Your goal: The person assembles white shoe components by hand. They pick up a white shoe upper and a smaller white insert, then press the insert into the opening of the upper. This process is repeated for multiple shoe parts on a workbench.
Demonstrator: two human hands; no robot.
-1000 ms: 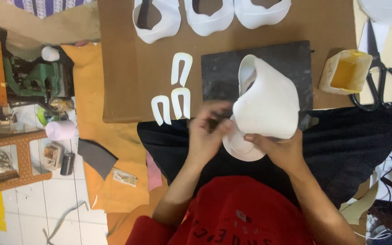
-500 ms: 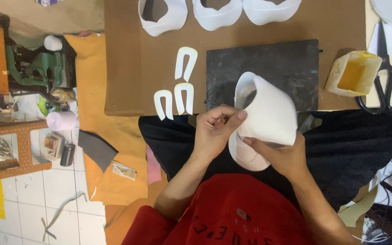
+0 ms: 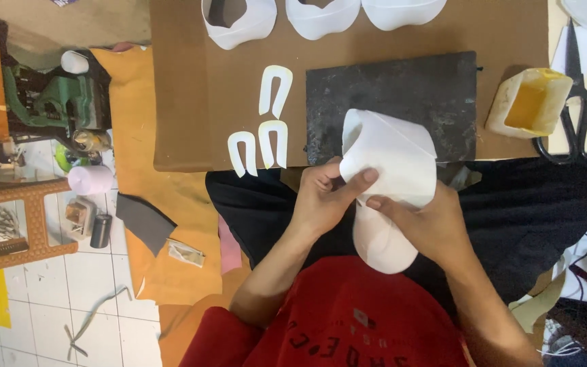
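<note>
- the left hand [image 3: 321,197] is pinching the near edge of a curved white shoe-upper piece [image 3: 392,160], thumb pressing on its front face.
- the right hand [image 3: 429,224] is gripping the same piece from below and to the right, forefinger lying just beside the left thumb.
- the piece is sitting between both hands over the person's lap, its rounded lower end hanging toward the red shirt [image 3: 348,326].
- its upper, open end is reaching over the near edge of a dark stone slab [image 3: 402,95] on the brown worktable [image 3: 185,102].
- left of the slab, three white u-shaped cutouts [image 3: 266,132] are lying flat.
- farther right, a yellow glue tub [image 3: 531,102] is standing beside black scissors [image 3: 579,109].
</note>
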